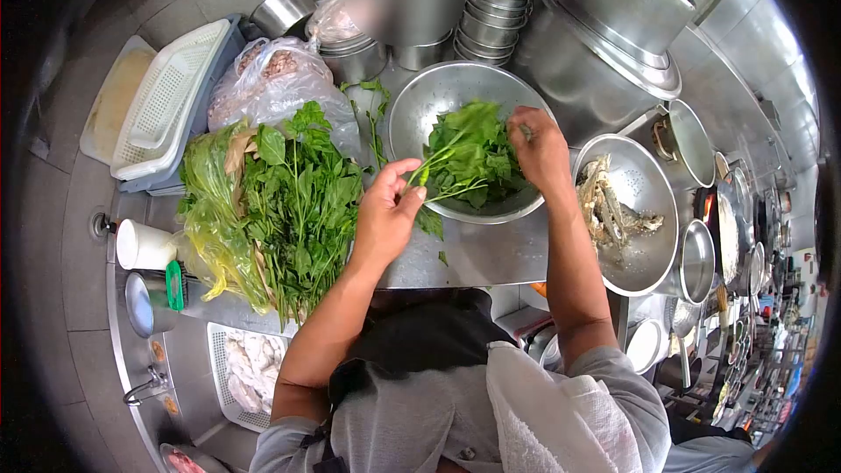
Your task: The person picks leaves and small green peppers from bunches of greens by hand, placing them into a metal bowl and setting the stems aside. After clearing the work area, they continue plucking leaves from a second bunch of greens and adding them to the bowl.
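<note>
Green stems with leaves are pinched in my left hand (390, 215), at the front left of a large steel bowl (407, 114). The sprig's leafy end reaches over the bowl, where loose green leaves (477, 180) lie. Over the bowl's right side is my right hand (537, 149), its fingers curled together beside the leaves; whatever they hold, if anything, is hidden. A big pile of leafy greens (302, 201) rests left of my left hand, partly on a yellowish plastic bag (210, 236). A few sprigs (377, 123) lie between pile and bowl.
Right of the bowl sits a steel colander (644, 175) with fried-looking pieces. Behind stand stacked steel bowls (495, 17), a large lidded pot (561, 61) and a clear bag of pinkish food (280, 79). White baskets (166, 105) are at the left; a sink basket (223, 377) holds pale meat.
</note>
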### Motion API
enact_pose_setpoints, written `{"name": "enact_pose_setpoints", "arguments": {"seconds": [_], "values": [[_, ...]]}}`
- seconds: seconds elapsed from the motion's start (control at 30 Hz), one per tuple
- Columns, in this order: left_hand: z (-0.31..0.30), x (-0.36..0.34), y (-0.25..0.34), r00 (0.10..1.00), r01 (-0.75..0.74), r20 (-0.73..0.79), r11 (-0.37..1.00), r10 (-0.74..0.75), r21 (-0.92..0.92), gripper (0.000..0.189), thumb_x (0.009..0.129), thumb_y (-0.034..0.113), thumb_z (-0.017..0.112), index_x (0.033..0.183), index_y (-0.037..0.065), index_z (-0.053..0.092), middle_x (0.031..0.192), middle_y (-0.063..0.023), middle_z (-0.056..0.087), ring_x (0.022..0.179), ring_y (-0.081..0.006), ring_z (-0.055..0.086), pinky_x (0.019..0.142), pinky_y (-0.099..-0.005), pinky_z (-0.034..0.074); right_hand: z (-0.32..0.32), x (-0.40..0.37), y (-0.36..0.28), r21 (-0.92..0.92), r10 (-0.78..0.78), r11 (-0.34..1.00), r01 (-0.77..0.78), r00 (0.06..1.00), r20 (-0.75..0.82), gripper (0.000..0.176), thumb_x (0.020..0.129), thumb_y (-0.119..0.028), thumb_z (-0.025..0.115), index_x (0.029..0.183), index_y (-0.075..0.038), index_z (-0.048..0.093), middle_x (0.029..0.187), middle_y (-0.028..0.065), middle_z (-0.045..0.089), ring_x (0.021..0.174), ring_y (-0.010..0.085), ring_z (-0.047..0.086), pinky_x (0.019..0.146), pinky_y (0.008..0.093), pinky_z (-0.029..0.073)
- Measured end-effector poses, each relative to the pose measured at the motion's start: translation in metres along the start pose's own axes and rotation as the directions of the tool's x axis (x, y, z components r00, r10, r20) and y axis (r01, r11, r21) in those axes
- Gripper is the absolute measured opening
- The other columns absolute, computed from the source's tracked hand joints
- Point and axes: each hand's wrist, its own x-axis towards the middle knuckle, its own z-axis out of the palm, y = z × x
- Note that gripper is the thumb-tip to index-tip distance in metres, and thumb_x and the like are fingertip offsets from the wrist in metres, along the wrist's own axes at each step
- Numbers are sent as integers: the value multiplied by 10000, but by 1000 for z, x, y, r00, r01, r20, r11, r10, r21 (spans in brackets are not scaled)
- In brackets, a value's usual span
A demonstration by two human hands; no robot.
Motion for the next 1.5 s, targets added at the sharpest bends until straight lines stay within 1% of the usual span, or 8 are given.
{"name": "enact_pose_setpoints", "arguments": {"seconds": [0.07,0.4,0.5,0.6,0.7,0.93,1.33,1.5], "values": [[-3,-3,4,999,-29,-17,1000,29,-8,390,947,12,643,1330,51,582,782,24,545,708,-55,464,661,-234,410,-6,-2,1,-239,-128,964,120,992,-16,298,860,-82,699,1157,-94,717,1269,143,668,1102,350,640,941,427,522],[-6,-17,20,984,-163,-34,969,172,188,373,964,-27,617,1332,14,570,847,17,583,803,-59,507,750,-211,420,-22,18,-75,-37,-599,795,605,794,103,199,779,-99,745,977,-118,751,1220,68,683,1175,288,613,958,421,475],[-12,-20,25,993,-113,-2,965,116,237,373,962,-22,620,1329,16,573,837,23,575,782,-57,496,728,-209,409,-10,16,-65,129,-509,858,497,855,94,155,816,-84,706,964,-97,748,1126,69,710,1110,280,642,927,414,492],[-14,-19,17,998,-59,-14,991,61,121,385,951,-13,633,1329,36,582,819,34,564,745,-53,480,694,-210,394,-2,18,-39,426,-28,905,19,1000,15,172,837,-61,670,992,-80,741,1054,91,720,1046,295,657,894,408,508],[-21,-18,6,1000,18,2,995,-18,-96,399,938,3,648,1328,63,589,788,45,544,678,-42,452,618,-207,365,-20,21,-22,-140,-129,983,117,988,-80,198,854,-59,671,1043,-70,727,1090,120,713,1034,321,649,912,395,512],[-22,-23,8,987,159,39,932,-155,-325,396,928,46,664,1314,77,581,723,58,498,556,-13,366,467,-192,240,-34,6,-65,28,-388,920,390,919,-69,333,818,-61,727,1148,-100,713,1182,100,691,1082,339,625,935,435,501],[-23,-43,23,992,113,84,970,-97,-216,395,941,1,648,1331,17,584,774,66,528,687,-16,426,636,-195,336,-21,10,-61,-92,-458,880,467,883,106,164,842,-104,716,1004,-103,689,1149,65,690,1093,280,627,886,407,490],[-16,-41,20,978,200,116,942,-174,-269,398,940,18,655,1332,25,585,743,71,494,648,-21,407,585,-198,324,4,12,-27,180,102,977,-116,991,84,223,843,-83,687,1064,-80,660,1152,97,691,1094,334,622,886,427,499]]}}
